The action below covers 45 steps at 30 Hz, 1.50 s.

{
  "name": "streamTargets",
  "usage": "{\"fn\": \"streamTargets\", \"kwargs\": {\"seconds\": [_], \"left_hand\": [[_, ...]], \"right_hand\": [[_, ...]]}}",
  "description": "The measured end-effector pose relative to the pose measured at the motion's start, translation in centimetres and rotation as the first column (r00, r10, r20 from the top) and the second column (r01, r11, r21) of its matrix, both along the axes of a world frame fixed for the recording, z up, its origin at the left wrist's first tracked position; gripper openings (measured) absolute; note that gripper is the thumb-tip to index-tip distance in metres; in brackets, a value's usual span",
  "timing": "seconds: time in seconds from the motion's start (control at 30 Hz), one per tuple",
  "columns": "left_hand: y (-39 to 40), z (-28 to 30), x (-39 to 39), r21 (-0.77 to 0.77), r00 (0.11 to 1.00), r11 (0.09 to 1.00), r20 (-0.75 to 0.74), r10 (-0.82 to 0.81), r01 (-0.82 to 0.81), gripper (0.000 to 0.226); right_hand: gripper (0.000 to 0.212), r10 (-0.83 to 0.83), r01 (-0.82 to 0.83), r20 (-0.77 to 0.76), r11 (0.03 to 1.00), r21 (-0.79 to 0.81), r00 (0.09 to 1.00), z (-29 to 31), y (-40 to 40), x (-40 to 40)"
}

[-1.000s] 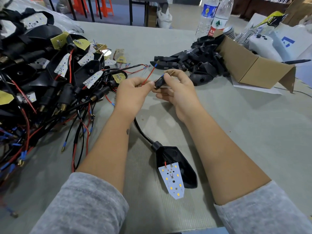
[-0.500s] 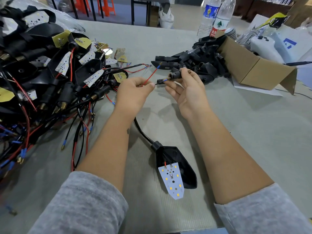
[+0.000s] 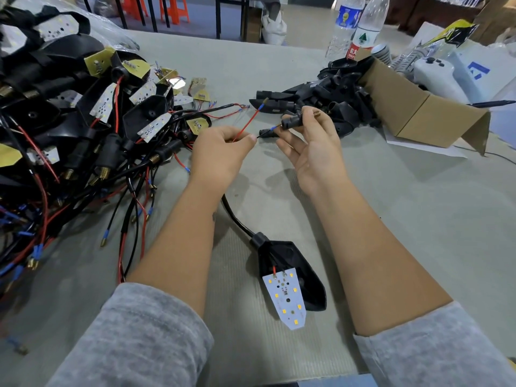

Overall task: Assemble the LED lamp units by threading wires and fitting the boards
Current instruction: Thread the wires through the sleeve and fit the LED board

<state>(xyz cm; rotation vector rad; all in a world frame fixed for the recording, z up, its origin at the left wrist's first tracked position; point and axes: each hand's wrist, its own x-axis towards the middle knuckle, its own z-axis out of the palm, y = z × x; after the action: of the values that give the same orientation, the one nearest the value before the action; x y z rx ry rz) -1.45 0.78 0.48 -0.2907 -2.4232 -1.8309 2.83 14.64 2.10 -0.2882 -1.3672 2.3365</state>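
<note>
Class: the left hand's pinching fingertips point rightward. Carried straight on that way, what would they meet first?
Probably the small black connector just beyond the left hand, then the right hand; depth is uncertain.

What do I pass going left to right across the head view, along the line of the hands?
Pile of wired lamp units → left hand pinching the red wire → right hand holding the black stem → loose black housings → cardboard box.
</note>
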Motion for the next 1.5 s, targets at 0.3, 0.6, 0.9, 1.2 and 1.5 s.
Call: {"fn": "streamTargets", "kwargs": {"seconds": [0.3, 0.6, 0.9, 1.2, 1.5], "left_hand": [[-0.1, 0.3, 0.4, -0.127, 0.999, 0.992, -0.050, 0.017, -0.024, 0.020], [-0.1, 0.4, 0.3, 0.058, 0.999, 0.998, 0.011, 0.037, -0.037, 0.024], [2.8, 0.6, 3.0, -0.039, 0.993, 0.993, -0.038, -0.114, 0.112, 0.011], [2.2, 1.5, 2.5, 0.196, 0.987, 0.977, 0.119, -0.107, 0.082, 0.017], [2.2, 1.3, 2.7, 0.188, 0.989, 0.974, 0.052, -0.136, 0.124, 0.010]], "right_hand": [[0.003, -0.019, 0.018, 0.007, 0.989, 0.150, 1.000, 0.2, -0.3, 0.3], [0.002, 0.029, -0.032, 0.029, 0.992, 0.123, 0.999, 0.0, 0.0, 0.3], [0.009, -0.059, 0.059, 0.000, 0.998, -0.012, 0.998, -0.3, 0.8, -0.2], [0.007, 0.068, -0.078, -0.078, 0.986, -0.144, 0.995, -0.6, 0.4, -0.5], [0.003, 0.056, -0.069, -0.107, 0.990, -0.122, 0.993, -0.6, 0.7, -0.3]]}}
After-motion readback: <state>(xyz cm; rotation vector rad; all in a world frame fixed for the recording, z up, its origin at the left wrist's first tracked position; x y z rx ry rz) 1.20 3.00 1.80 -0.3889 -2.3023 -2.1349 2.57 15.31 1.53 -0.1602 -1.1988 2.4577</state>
